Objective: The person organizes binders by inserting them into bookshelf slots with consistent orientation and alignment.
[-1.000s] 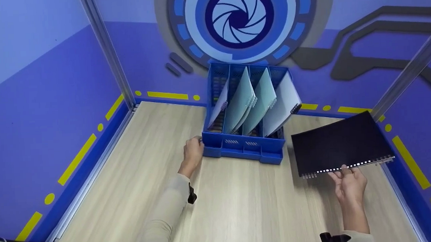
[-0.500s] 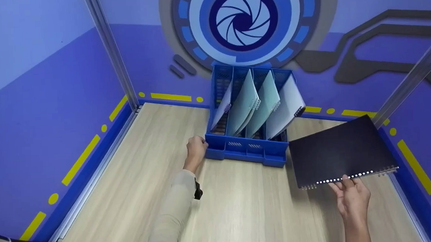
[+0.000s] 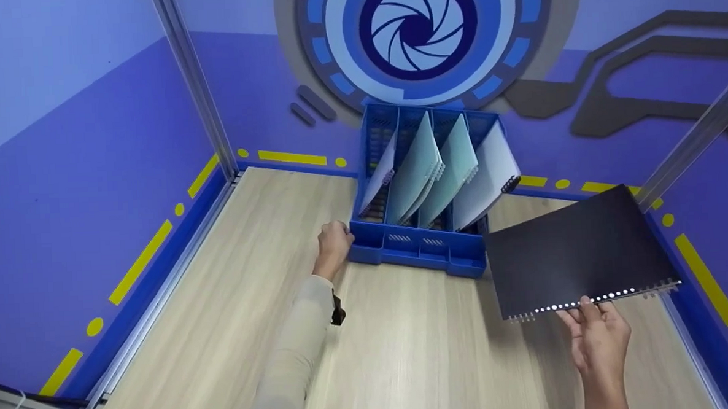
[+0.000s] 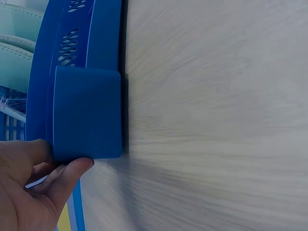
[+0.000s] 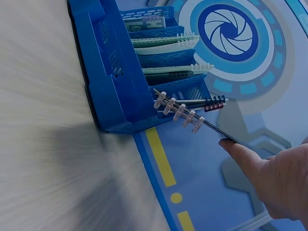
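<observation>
My right hand (image 3: 602, 341) pinches a black spiral-bound notebook (image 3: 581, 256) by its ring-bound edge, with the thumb on top. The notebook hangs over the table's right side, its far-left corner close to the blue file organizer (image 3: 418, 254). In the right wrist view, the notebook's clear rings (image 5: 178, 111) overlap the organizer's nearest compartment. My left hand (image 3: 334, 247) grips the organizer's front left corner. The left wrist view shows thumb and fingers (image 4: 67, 180) at that corner. Several spiral notebooks lean in the compartments: a purplish one (image 3: 380, 173), pale green ones (image 3: 415, 171) and a white one (image 3: 488, 171).
The organizer stands on a light wood table (image 3: 232, 284) against the blue back wall (image 3: 261, 92). Metal posts rise at the back left (image 3: 193, 83) and the right (image 3: 698, 128). Small open trays run along the organizer's front.
The black notebook has come slightly closer to the organizer's right side and lower, still in my right hand. My left hand stays on the organizer's corner. The head view has shifted a little.
</observation>
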Tool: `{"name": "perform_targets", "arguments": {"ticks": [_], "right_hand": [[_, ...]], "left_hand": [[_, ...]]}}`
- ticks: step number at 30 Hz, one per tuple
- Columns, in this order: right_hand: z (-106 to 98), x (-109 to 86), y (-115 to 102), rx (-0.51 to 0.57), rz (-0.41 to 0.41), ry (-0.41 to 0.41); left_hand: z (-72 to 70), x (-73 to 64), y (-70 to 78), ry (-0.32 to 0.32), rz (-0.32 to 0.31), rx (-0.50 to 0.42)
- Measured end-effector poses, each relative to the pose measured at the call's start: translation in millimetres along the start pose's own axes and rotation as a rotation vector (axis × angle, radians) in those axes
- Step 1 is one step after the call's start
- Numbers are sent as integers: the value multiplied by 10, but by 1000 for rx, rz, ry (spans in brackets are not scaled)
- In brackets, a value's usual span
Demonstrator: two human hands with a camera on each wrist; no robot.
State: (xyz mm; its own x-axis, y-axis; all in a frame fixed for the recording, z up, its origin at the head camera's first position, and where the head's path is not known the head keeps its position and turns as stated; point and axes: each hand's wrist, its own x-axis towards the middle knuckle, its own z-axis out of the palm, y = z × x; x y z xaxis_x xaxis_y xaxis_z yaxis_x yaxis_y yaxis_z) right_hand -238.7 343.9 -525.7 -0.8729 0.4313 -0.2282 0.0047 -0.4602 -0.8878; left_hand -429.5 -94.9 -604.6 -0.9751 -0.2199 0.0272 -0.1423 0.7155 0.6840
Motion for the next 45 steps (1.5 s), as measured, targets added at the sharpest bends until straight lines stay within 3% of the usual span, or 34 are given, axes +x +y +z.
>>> {"name": "perform_targets", "arguments": {"ticks": [8,14,16,23,36,45], "right_hand": [[194,-68,143,-25,24,-38],[367,-127,289,-132,24,-89],[434,-128,336,-128,4,-117],[675,-122,419,-111,-47,-229],[1182,-150,535,-18,-179,-326],[1532,-181,645,53,-196,-362]], "left_hand": [[-45,44,35,-16,-28,61],[-19,33,89,-14,48,158],[-10,28,109,-24,67,189],[-7,5,134,-51,27,196],[85,52,209,-12,34,379],[110,35,218,1,47,401]]}}
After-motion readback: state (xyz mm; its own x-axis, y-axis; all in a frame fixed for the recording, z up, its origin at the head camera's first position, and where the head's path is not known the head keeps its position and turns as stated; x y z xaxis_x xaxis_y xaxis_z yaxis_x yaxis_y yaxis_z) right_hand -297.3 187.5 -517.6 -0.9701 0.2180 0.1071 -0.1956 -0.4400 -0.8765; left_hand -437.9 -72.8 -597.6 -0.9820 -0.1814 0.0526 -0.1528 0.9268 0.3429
